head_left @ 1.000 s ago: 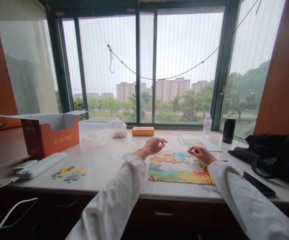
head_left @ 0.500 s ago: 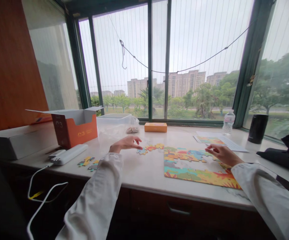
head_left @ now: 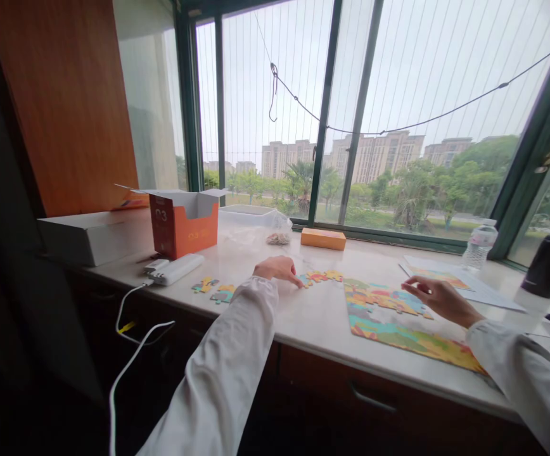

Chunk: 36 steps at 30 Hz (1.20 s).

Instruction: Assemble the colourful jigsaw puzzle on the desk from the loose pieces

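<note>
A partly assembled jigsaw puzzle (head_left: 388,316) in bright orange, yellow, green and blue lies on the marble counter, with bare board showing in its middle. My right hand (head_left: 439,299) hovers at its upper right edge, fingers apart and holding nothing visible. A short row of loose puzzle pieces (head_left: 319,277) lies to its left. My left hand (head_left: 277,269) reaches down beside that row, fingertips at its left end. Two small joined clusters of puzzle pieces (head_left: 213,289) lie further left. A printed picture sheet (head_left: 439,277) rests on white paper beyond my right hand.
An orange open box (head_left: 184,225), a white power bank (head_left: 174,269) with a white cable (head_left: 132,354), and a white box (head_left: 89,237) stand at left. Further back are a plastic container (head_left: 249,215), a small orange box (head_left: 323,239), a water bottle (head_left: 479,246) and a black cup (head_left: 543,266).
The whole view has swung, so the counter's contents sit further right. My left hand has come down to the loose pieces. My right hand stays near the puzzle's upper right edge.
</note>
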Available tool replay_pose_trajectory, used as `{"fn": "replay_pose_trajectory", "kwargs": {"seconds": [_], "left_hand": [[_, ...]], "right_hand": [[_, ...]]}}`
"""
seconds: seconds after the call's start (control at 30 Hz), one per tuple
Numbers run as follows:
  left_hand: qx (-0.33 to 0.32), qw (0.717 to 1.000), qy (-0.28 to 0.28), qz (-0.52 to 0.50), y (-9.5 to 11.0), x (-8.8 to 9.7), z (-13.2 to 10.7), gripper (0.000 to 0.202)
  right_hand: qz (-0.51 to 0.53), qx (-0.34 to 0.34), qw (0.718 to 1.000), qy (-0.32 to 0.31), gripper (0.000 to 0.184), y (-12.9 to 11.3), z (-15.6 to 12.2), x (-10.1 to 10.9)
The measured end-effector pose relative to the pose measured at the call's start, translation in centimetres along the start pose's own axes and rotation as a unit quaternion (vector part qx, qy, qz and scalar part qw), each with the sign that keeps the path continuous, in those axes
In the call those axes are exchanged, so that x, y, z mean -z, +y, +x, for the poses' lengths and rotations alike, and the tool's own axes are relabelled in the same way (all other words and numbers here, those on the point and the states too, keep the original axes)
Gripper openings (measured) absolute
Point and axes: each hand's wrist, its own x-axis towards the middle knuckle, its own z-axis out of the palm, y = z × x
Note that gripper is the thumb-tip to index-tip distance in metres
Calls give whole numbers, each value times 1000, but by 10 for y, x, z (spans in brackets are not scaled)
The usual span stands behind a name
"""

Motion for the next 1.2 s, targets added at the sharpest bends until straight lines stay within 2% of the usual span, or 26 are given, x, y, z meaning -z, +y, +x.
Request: {"fn": "replay_pose_trajectory", "kwargs": {"seconds": [0.03, 0.2, 0.3, 0.43, 0.53, 0.6, 0.77, 0.9, 1.03, 1.2], "left_hand": [[-1, 1000, 4, 0, -1, 1, -1, 71], [-35, 997, 64, 1, 2, 7, -8, 61], [-66, 992, 106, -2, 6, 9, -14, 58], [-97, 987, 131, 2, 11, 7, -17, 54], [-111, 984, 141, 11, 13, 4, -15, 53], [-120, 982, 147, 12, 14, 3, -13, 55], [-158, 972, 171, -22, 22, 1, -12, 58], [-223, 953, 198, -47, 49, 2, -11, 50], [-287, 927, 236, -52, 101, 6, -7, 50], [-329, 909, 251, -51, 191, 5, 7, 50]], "right_hand": [[10, 20, 999, -39, 64, -17, 6, -4], [68, 122, 982, -130, 51, -108, 41, -41], [107, 123, 974, -157, 53, -143, 64, -69], [148, 96, 967, -184, 76, -157, 88, -101], [168, 92, 961, -200, 75, -154, 96, -114], [185, 92, 958, -198, 76, -151, 97, -115], [191, 83, 962, -178, 75, -147, 87, -91], [186, 63, 968, -155, 75, -135, 70, -56], [204, 42, 969, -135, 74, -102, 47, -12], [249, 1, 961, -122, 79, -32, 12, 44]]}}
